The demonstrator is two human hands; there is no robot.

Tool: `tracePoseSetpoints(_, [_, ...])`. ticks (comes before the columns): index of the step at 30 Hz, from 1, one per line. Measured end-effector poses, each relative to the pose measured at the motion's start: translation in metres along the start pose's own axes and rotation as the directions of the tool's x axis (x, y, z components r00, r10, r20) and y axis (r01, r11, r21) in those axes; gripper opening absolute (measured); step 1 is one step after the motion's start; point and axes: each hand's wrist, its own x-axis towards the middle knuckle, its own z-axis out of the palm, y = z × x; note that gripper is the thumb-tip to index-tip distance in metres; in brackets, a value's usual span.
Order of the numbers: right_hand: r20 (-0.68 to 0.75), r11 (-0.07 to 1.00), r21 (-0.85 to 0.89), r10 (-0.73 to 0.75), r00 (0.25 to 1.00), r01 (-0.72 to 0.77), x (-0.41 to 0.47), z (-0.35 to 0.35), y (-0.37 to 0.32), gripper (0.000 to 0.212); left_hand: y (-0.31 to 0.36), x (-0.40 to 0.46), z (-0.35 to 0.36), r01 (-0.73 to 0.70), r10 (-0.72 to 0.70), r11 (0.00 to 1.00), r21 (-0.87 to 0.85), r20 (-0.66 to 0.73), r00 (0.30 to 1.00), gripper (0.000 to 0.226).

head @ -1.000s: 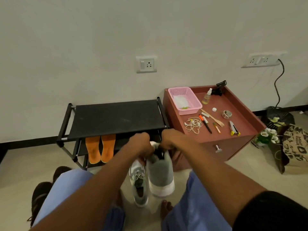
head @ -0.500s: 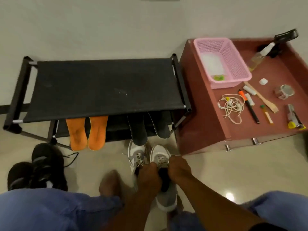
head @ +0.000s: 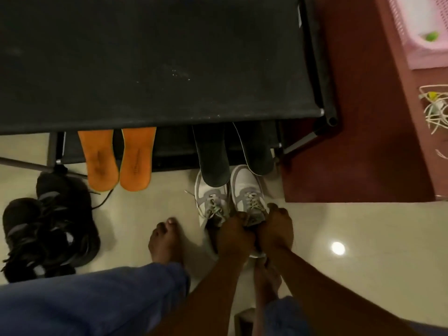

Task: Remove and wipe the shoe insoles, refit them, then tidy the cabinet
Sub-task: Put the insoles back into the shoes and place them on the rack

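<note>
Four insoles lie out on the rack, none refitted, while both hands grasp the right sneaker.

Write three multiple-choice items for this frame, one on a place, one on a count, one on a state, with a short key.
1. Where do the two orange foam insoles lie?
A. In the pink plastic basket
B. On the lower shelf of the black fabric shoe rack, their ends jutting over the floor
C. Inside the black shoes

2. How many dark grey insoles jut out beside the orange pair?
A. One
B. Two
C. Four

3. What are the left hand and the right hand doing?
A. Both grip the opening of one grey-and-white lace-up sneaker standing on the floor
B. Both hang idle
C. Each holds an orange insole

Key: 1 B, the orange ends stick out from under the rack's top. 2 B, two dark tongues show side by side. 3 A, the fingers of both hands curl round that sneaker's collar.
</note>
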Motion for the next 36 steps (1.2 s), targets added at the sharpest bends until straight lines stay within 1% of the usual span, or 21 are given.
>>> tracePoseSetpoints(2, [-0.175,0.984,-0.094,-0.164,0.971,0.149,-0.012,0.008,-0.005,0.048,-0.011,-0.002,-0.005,-0.004,-0.002,1.0,-0.03,-0.182,0.983,0.015])
tracePoseSetpoints(3, [-0.217,0.965,-0.11,-0.255,0.942,0.236,-0.016,0.012,-0.011,0.047,-0.016,-0.004,-0.009,0.008,-0.006,1.0,0.006,-0.283,0.959,0.016])
tracePoseSetpoints(4, [-0.213,0.94,-0.119,-0.338,0.917,0.319,-0.019,0.016,-0.019,0.044,-0.019,-0.006,-0.016,0.033,-0.006,0.997,0.069,-0.361,0.932,0.023])
tracePoseSetpoints(6, [-0.075,0.918,-0.087,-0.394,0.916,0.388,-0.024,0.022,-0.035,0.045,-0.022,-0.005,-0.031,0.142,-0.063,0.979,0.145,-0.449,0.891,0.041])
tracePoseSetpoints(7, [0.0,0.919,-0.081,-0.387,0.922,0.386,-0.025,0.025,-0.042,0.044,-0.024,-0.001,-0.037,0.208,-0.133,0.969,0.131,-0.433,0.892,0.046])
tracePoseSetpoints(9, [0.075,0.916,-0.1,-0.384,0.92,0.39,-0.024,0.032,-0.051,0.037,-0.029,0.01,-0.047,0.291,-0.247,0.951,0.104,-0.306,0.919,0.05])
tracePoseSetpoints(11, [0.139,0.92,-0.102,-0.363,0.921,0.378,-0.024,0.043,-0.056,0.034,-0.039,0.02,-0.051,0.315,-0.296,0.942,0.119,-0.152,0.943,0.046])
tracePoseSetpoints(12, [0.166,0.923,-0.109,-0.349,0.922,0.368,-0.023,0.048,-0.056,0.033,-0.045,0.025,-0.052,0.313,-0.298,0.938,0.15,-0.114,0.948,0.045])
tracePoseSetpoints(15, [0.229,0.929,-0.163,-0.292,0.928,0.333,-0.018,0.059,-0.053,0.023,-0.054,0.032,-0.053,0.304,-0.288,0.928,0.215,-0.1,0.952,0.043])
tracePoseSetpoints(16, [0.236,0.927,-0.186,-0.28,0.93,0.327,-0.016,0.062,-0.051,0.021,-0.056,0.033,-0.052,0.307,-0.293,0.927,0.216,-0.097,0.951,0.044])
tracePoseSetpoints(18, [0.236,0.923,-0.203,-0.278,0.931,0.327,-0.014,0.063,-0.051,0.022,-0.053,0.031,-0.055,0.305,-0.291,0.908,0.288,-0.09,0.952,0.046])
tracePoseSetpoints(21, [0.23,0.923,-0.211,-0.273,0.934,0.321,-0.015,0.058,-0.058,0.025,-0.035,0.014,-0.074,0.272,-0.27,0.876,0.398,-0.062,0.961,0.044])
tracePoseSetpoints(23, [0.24,0.923,-0.214,-0.267,0.933,0.319,-0.022,0.049,-0.064,0.025,0.0,-0.021,-0.099,0.261,-0.281,0.848,0.461,-0.025,0.959,0.044])
tracePoseSetpoints(24, [0.234,0.921,-0.217,-0.273,0.933,0.324,-0.028,0.041,-0.068,0.026,-0.014,-0.013,-0.099,0.24,-0.277,0.823,0.514,-0.005,0.961,0.046])
tracePoseSetpoints(25, [0.224,0.917,-0.219,-0.286,0.932,0.334,-0.035,0.032,-0.072,0.027,-0.024,-0.007,-0.1,0.268,-0.335,0.802,0.534,0.03,0.942,0.055])
tracePoseSetpoints(27, [0.209,0.909,-0.217,-0.313,0.927,0.356,-0.05,0.01,-0.078,0.028,-0.018,-0.012,-0.11,0.303,-0.37,0.799,0.52,0.029,0.928,0.084])
tracePoseSetpoints(28, [0.211,0.905,-0.222,-0.319,0.924,0.363,-0.059,-0.003,-0.081,0.027,-0.014,-0.02,-0.117,0.294,-0.36,0.814,0.5,0.039,0.932,0.084])
tracePoseSetpoints(31, [0.231,0.891,-0.239,-0.333,0.914,0.386,-0.09,-0.048,-0.09,0.024,0.008,-0.053,-0.137,0.164,-0.213,0.87,0.466,0.054,0.976,0.037])
tracePoseSetpoints(32, [0.229,0.885,-0.238,-0.349,0.909,0.4,-0.101,-0.065,-0.093,0.024,0.021,-0.071,-0.146,0.118,-0.151,0.882,0.457,0.037,0.988,0.028])
tracePoseSetpoints(34, [0.19,0.872,-0.236,-0.39,0.901,0.428,-0.127,-0.1,-0.097,0.025,0.036,-0.101,-0.162,0.043,-0.072,0.876,0.481,0.042,0.997,0.016])
tracePoseSetpoints(36, [0.142,0.865,-0.244,-0.416,0.898,0.439,-0.152,-0.133,-0.101,0.028,0.05,-0.132,-0.174,-0.027,-0.01,0.863,0.504,0.072,0.997,0.017])
